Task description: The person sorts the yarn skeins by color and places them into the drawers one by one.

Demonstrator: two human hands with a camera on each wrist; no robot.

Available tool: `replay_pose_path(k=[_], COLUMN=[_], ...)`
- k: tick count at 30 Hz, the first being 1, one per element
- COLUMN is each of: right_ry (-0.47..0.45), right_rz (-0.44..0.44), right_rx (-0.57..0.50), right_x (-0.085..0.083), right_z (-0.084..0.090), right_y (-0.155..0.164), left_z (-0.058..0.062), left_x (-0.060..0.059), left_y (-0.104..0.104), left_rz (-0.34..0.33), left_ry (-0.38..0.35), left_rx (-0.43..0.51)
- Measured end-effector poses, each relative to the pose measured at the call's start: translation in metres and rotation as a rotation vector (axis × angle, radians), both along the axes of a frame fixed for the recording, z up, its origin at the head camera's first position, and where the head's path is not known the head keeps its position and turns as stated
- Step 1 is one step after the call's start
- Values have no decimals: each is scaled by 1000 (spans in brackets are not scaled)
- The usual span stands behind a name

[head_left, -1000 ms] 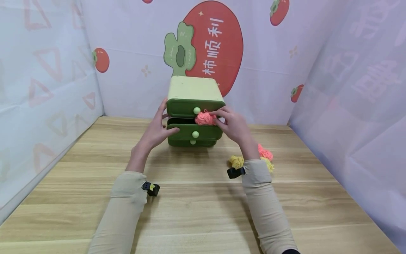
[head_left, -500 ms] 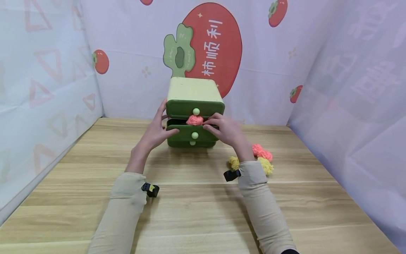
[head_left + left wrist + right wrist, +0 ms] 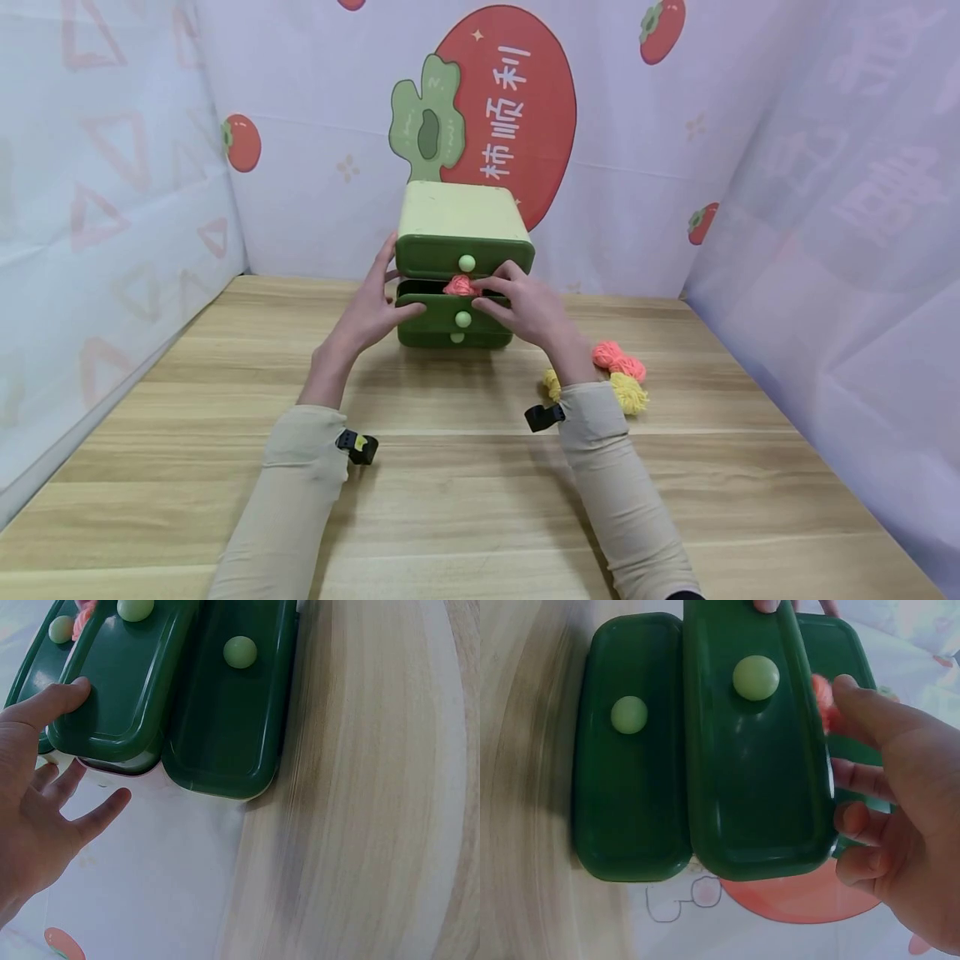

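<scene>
A small drawer cabinet (image 3: 461, 212) has a cream top and dark green drawer fronts with round pale knobs. Its middle drawer (image 3: 435, 315) is pulled out. A pink yarn bundle (image 3: 461, 286) sits in the drawer's opening, partly hidden behind the front. My right hand (image 3: 528, 308) holds the bundle's right end with thumb and forefinger; the other fingers are bent in the right wrist view. My left hand (image 3: 367, 304) steadies the cabinet's left side, its thumb on the middle drawer's front and its other fingers spread alongside, as the left wrist view shows.
On the wooden table (image 3: 450, 500), right of the cabinet, lie another pink yarn bundle (image 3: 618, 360) and a yellow yarn bundle (image 3: 628, 393), the latter partly covered by my right forearm. The lower drawer (image 3: 630, 787) is pushed in. Printed cloth (image 3: 300, 208) surrounds the table.
My right hand has moved left and slightly down, taking the pink yarn from the drawer's right side toward its middle and deeper in. The left hand stays in place.
</scene>
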State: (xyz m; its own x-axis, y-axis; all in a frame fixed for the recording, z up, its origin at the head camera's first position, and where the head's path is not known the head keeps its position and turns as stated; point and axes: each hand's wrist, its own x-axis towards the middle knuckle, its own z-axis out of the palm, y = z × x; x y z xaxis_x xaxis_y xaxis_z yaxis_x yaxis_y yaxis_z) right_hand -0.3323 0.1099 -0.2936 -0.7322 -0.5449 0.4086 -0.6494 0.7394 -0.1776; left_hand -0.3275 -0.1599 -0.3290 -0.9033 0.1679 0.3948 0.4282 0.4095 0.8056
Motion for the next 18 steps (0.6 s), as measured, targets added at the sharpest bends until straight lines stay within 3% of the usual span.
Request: replay_pose_path(k=[8,11,18], right_ry=[-113,-124,-38], right_rz=[-135,-172,-110], right_rx=[119,111,55], right_x=[5,6,6], right_z=[5,6,6], right_y=[-6,-6,-7], left_z=[-2,-1,0], left_x=[-1,0,0], left_y=[-1,-1,0], left_rz=[-2,-1,-1], left_ry=[-8,-6,-5], left_rx=[12,6,2])
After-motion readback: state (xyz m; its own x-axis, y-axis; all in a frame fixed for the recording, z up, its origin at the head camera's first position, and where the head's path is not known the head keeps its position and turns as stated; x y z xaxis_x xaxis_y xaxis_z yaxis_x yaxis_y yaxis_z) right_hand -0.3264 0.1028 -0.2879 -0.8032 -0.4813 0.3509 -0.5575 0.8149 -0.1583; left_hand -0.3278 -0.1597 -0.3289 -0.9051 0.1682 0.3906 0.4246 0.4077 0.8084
